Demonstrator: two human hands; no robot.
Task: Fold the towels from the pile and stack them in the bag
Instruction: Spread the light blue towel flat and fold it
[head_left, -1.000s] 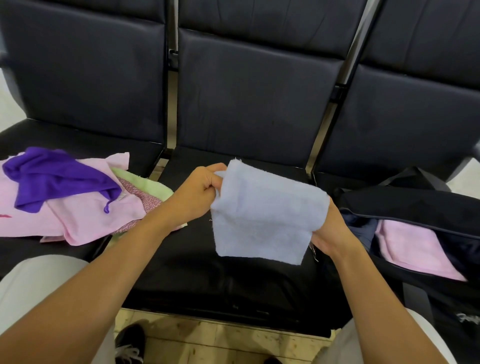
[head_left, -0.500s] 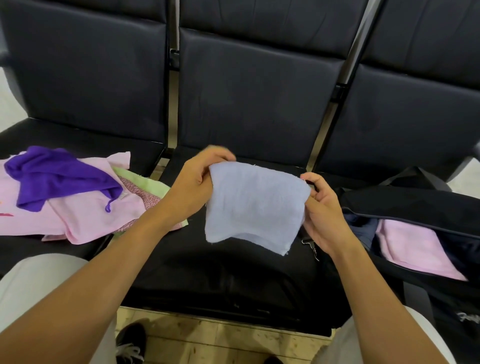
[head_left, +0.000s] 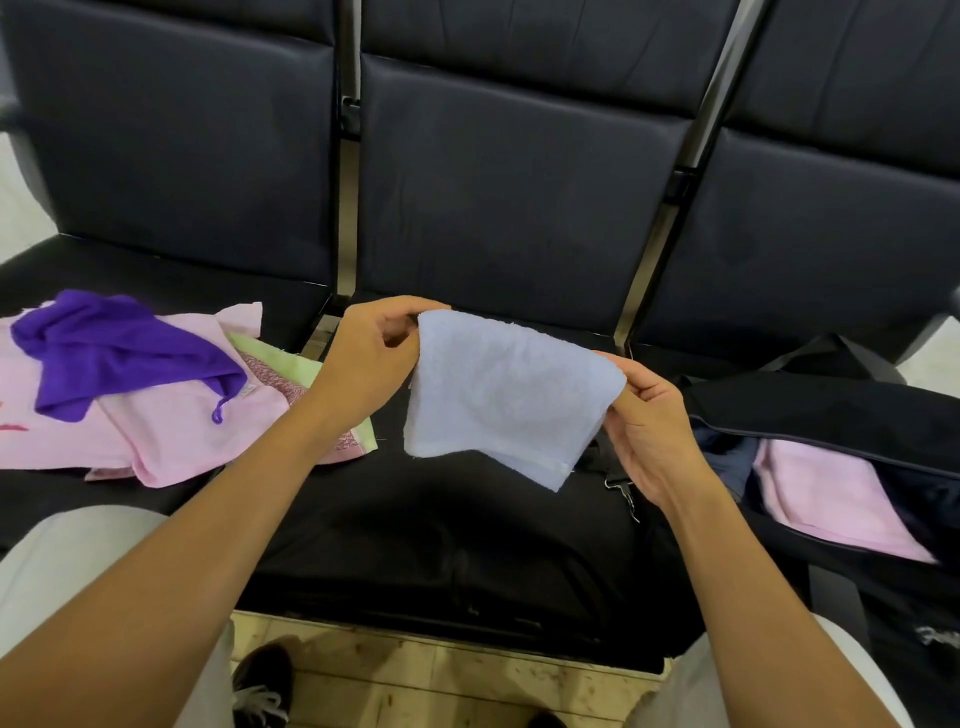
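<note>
The bag (head_left: 810, 410) is running off the frame at 3 o'clock, so its far end is not showing; a pink towel (head_left: 826, 499) is lying inside its open mouth, partly under the dark flap. The pile (head_left: 156, 410) at 9 o'clock is also being cut by the left edge (a purple towel (head_left: 114, 348) is lying on top of pink ones, with a green edge showing beneath). A metal clip (head_left: 623, 493) is peeking out below the right wrist; what it is fastened to cannot be made out.

The blue towel (head_left: 509, 395) is hanging in the air over the middle seat (head_left: 441, 545), folded over, its lower corner drooping toward 5 o'clock. The left hand (head_left: 374, 358) is pinching the towel's top corner at 11 o'clock, fingers curled, thumb on top. The right hand (head_left: 649, 426) is pinching the opposite corner at 2 o'clock, palm turned toward the camera, remaining fingers loosely bent. Both forearms are reaching in from the lower corners. The fingertips behind the cloth are hidden.
</note>
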